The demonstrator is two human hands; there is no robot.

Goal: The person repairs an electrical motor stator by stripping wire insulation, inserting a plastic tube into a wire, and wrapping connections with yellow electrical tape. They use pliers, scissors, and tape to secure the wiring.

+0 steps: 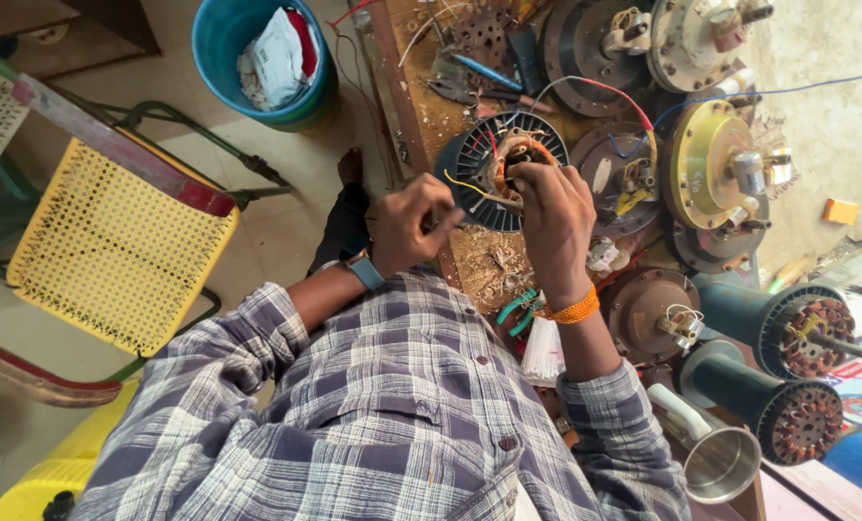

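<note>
A round fan stator [470, 154], with a dark blue ring, copper windings and red and yellow leads, stands on edge on the wooden bench [421, 106]. My right hand [555, 220], with an orange thread at the wrist, grips its middle, fingers pressed into the windings. My left hand [407, 224], with a blue-strapped watch, is closed just left of the stator. It pinches what looks like a thin yellow wire [462, 185] that runs to the winding. What sits under my right fingers is hidden.
Motor housings [711, 159] and two blue wound stators [788, 333] crowd the bench on the right. A steel cup [721, 463] and green-handled pliers [516, 311] lie near my right arm. On the floor to the left are a blue bucket [221, 58] and a yellow perforated chair [112, 251].
</note>
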